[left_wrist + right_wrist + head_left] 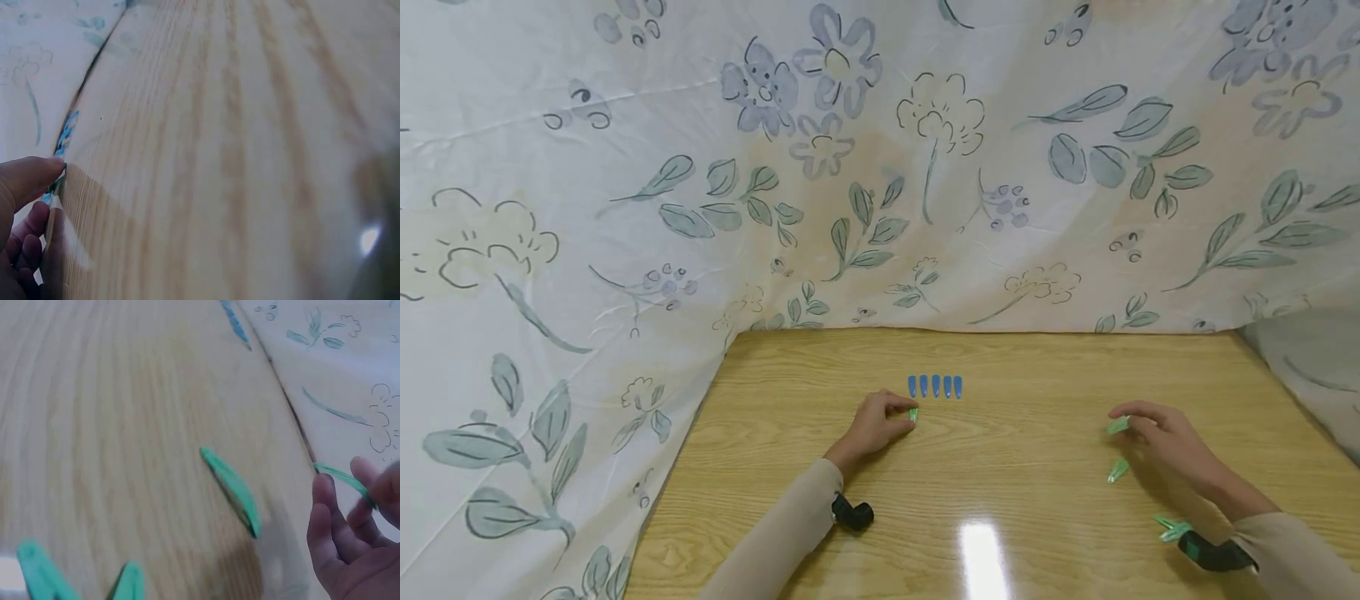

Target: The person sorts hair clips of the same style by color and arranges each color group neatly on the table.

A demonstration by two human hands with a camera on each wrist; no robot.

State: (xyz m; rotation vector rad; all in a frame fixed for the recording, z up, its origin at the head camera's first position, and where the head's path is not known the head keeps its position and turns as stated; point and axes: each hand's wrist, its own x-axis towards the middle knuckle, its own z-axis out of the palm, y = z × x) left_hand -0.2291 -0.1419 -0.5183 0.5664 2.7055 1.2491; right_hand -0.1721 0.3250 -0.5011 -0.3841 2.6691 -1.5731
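My left hand [878, 425] pinches a green hair clip [913, 414] between thumb and fingers, low over the table just in front of a row's left end. That row is several blue hair clips [936, 386], side by side and upright in the head view. In the left wrist view, the thumb and fingers mostly hide the green clip. Over to the right, my right hand [1172, 442] holds another green hair clip [347, 478] at its fingertips, raised off the table. One loose green clip [231, 490] lies on the wood nearby.
More green clips [1171, 528] lie near the right wrist, partly overlapped by its black wrist camera [1213, 553]. The wooden table [1022, 467] ends at a floral cloth [887, 167] hanging behind and along the left. Light glares off the front of the tabletop.
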